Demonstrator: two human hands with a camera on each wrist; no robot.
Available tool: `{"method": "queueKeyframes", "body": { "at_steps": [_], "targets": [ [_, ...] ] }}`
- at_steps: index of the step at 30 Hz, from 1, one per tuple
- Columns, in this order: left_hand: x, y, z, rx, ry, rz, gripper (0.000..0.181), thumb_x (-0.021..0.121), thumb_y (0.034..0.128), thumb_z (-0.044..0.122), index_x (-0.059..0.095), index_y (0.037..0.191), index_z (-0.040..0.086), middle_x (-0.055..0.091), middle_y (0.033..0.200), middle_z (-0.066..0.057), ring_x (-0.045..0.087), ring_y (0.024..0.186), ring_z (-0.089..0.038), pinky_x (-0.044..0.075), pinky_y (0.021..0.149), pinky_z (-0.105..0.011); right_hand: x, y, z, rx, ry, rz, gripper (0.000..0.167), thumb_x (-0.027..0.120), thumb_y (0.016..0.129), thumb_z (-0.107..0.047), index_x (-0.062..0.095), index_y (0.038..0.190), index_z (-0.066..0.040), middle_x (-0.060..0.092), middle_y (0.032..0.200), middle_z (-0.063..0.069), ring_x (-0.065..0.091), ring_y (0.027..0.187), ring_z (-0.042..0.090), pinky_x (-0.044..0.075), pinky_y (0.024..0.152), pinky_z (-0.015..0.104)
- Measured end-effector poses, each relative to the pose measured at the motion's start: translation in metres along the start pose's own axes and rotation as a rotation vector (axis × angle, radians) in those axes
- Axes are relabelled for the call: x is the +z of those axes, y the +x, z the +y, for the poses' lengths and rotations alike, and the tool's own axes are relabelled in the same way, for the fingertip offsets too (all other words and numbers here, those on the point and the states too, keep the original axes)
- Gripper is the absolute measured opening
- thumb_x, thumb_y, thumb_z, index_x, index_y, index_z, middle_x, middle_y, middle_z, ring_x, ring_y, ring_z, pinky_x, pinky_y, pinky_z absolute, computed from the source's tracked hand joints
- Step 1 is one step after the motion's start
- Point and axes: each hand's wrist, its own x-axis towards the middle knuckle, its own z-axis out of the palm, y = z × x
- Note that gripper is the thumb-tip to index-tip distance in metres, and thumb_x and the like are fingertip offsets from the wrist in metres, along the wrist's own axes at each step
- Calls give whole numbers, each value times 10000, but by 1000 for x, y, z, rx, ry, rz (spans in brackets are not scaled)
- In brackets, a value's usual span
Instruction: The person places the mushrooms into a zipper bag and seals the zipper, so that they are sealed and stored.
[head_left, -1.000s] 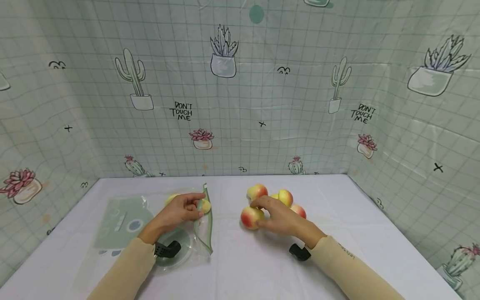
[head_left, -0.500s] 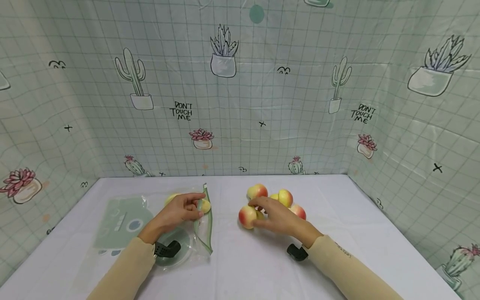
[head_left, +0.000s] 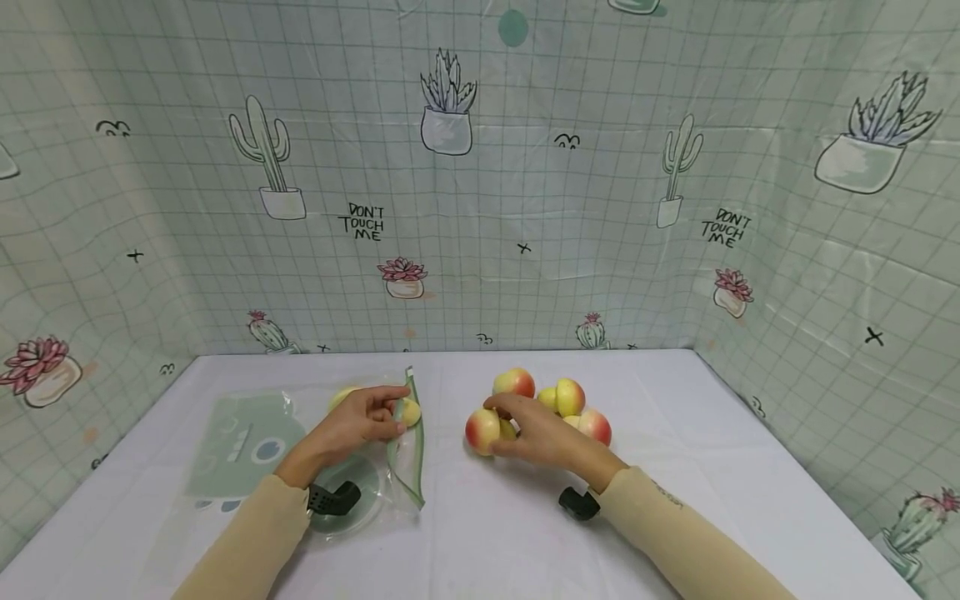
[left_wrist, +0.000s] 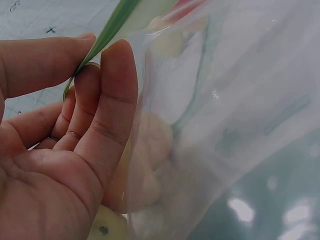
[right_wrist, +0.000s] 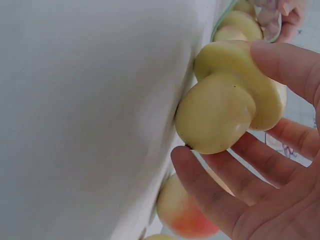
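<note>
At the open end of a clear plastic bag (head_left: 403, 467), my left hand (head_left: 352, 429) pinches the green-edged rim between thumb and fingers. In the left wrist view, the green rim (left_wrist: 111, 31) runs between the thumb and fingers of that hand (left_wrist: 65, 130). Yellow fruit (head_left: 410, 412) shows at the bag's mouth. My right hand (head_left: 543, 435) holds a red-and-yellow fruit (head_left: 481, 431) near the table, with a second yellow fruit (head_left: 507, 430) against it. Seen from the right wrist, the curved fingers and thumb of the hand (right_wrist: 270, 175) surround two touching yellow fruits (right_wrist: 215, 114).
Several red-and-yellow fruits (head_left: 595, 426) lie beyond and to the right of my right hand, one (head_left: 514, 382) farther back. The bag lies over a green printed sheet (head_left: 225, 446) at the left. A patterned cloth (head_left: 480, 208) stands behind the white table (head_left: 465, 533).
My right hand has moved left toward the bag, and the two fruits have shifted left with it. My left hand has stayed in place on the bag's rim.
</note>
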Motion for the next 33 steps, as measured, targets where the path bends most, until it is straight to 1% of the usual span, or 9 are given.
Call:
{"method": "queueKeyframes", "body": {
  "at_steps": [2, 8, 12, 16, 22, 28, 33],
  "targets": [
    [0, 0, 0, 1, 0, 0, 675, 638, 880, -22, 274, 1442, -109, 401, 702, 11, 408, 661, -88, 423, 640, -263, 1, 2, 0, -7, 5, -5, 397, 736, 823, -268, 569, 1172, -179, 570, 1051, -101, 553, 968, 110, 451, 881, 310],
    [1, 1, 0, -5, 2, 15, 668, 646, 872, -24, 296, 1434, -111, 424, 722, 0, 418, 672, -88, 426, 633, -260, 5, 8, -3, 20, 22, -2, 401, 745, 816, -293, 565, 1156, -180, 580, 1079, -95, 550, 997, 77, 455, 890, 315],
    [1, 1, 0, -11, 8, 18, 667, 655, 870, -15, 307, 1432, -104, 429, 738, -2, 420, 680, -88, 426, 629, -258, 8, 13, -6, 4, 21, 9, 391, 742, 812, -263, 568, 1145, -153, 576, 1060, -83, 543, 974, 87, 455, 881, 313],
    [1, 1, 2, -6, 0, 11, 669, 651, 877, -7, 300, 1438, -99, 416, 745, 1, 412, 682, -87, 414, 632, -261, 10, 19, -9, -4, 11, 30, 420, 740, 806, -243, 567, 1169, -124, 587, 1059, -61, 545, 965, 105, 459, 877, 322],
    [0, 0, 0, -2, -7, 12, 666, 647, 875, -18, 298, 1436, -103, 404, 735, 5, 405, 676, -87, 398, 627, -265, 17, 32, -11, -12, 3, 46, 456, 749, 805, -254, 567, 1193, -98, 609, 1070, -17, 555, 962, 136, 457, 877, 328],
    [0, 0, -1, -5, -9, 7, 677, 648, 874, -13, 290, 1442, -97, 393, 704, 10, 395, 653, -87, 391, 621, -268, 26, 46, -13, -20, -7, 46, 452, 747, 799, -274, 580, 1183, -104, 614, 1051, -21, 558, 943, 132, 458, 857, 310],
    [1, -1, 0, 0, -23, 3, 683, 646, 873, -18, 282, 1445, -99, 401, 725, 6, 401, 650, -84, 391, 627, -264, 30, 56, -16, -10, -29, 39, 448, 745, 805, -300, 578, 1179, -118, 613, 1046, -15, 555, 932, 124, 459, 842, 299]
  ]
}}
